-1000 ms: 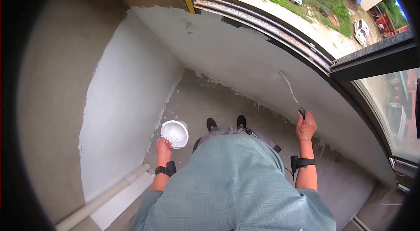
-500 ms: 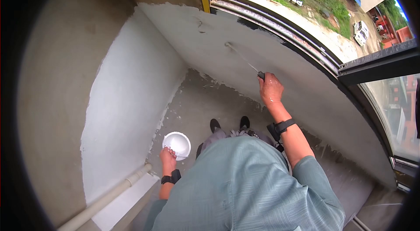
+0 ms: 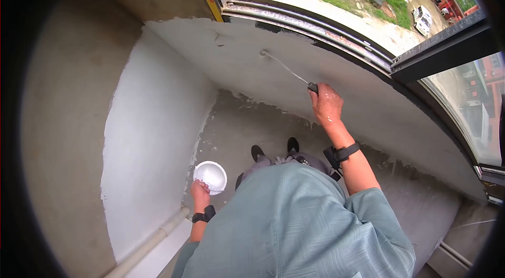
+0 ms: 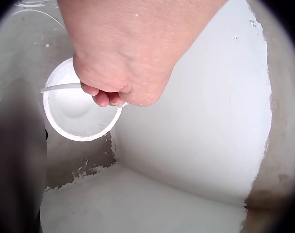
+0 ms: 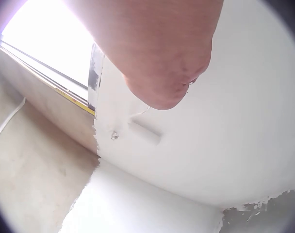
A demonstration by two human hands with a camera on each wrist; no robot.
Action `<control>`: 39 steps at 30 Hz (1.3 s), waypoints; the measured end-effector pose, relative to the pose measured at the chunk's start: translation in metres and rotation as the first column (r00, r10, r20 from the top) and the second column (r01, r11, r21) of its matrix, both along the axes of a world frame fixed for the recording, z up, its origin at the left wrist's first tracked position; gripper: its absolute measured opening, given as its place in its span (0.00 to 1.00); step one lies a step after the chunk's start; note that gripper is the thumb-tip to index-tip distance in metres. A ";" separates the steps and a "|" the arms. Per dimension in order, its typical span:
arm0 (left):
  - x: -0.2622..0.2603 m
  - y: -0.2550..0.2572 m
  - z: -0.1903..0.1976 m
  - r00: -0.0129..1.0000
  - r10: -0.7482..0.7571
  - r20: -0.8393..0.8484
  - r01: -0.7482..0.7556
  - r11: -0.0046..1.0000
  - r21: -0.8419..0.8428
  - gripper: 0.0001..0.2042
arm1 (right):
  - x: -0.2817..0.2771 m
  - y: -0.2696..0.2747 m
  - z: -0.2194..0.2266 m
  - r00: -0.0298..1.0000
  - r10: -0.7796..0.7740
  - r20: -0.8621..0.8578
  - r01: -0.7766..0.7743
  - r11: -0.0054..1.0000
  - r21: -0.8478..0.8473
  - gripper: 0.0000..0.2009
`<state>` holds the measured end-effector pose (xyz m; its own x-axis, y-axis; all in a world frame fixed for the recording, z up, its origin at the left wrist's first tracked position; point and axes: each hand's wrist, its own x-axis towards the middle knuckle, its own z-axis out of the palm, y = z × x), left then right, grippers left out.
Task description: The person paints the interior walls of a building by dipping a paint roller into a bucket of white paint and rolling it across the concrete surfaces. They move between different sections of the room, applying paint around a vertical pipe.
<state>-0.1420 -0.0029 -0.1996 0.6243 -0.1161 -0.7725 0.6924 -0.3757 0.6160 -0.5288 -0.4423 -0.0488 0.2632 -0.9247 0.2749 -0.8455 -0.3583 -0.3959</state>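
Right hand (image 3: 327, 105) grips apparently white roller (image 5: 145, 132)

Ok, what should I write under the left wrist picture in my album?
A left hand holds a white bucket by its handle, beside a wall with a ragged-edged white coat.

Smooth plastic bucket (image 4: 83, 138), matt wall (image 3: 150, 130), cloth shirt (image 3: 279, 215)
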 end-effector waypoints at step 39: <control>-0.042 0.026 -0.023 0.974 0.225 -0.007 -0.225 0.974 -0.035 0.09 | 0.041 -0.023 0.013 0.986 0.069 -0.155 -0.065 0.997 0.035 0.14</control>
<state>-0.1836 0.0230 -0.2229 0.6356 -0.0005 -0.7720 0.7582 -0.1879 0.6244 -0.4876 -0.4656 -0.0356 0.3623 -0.9107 0.1983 -0.8721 -0.4063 -0.2727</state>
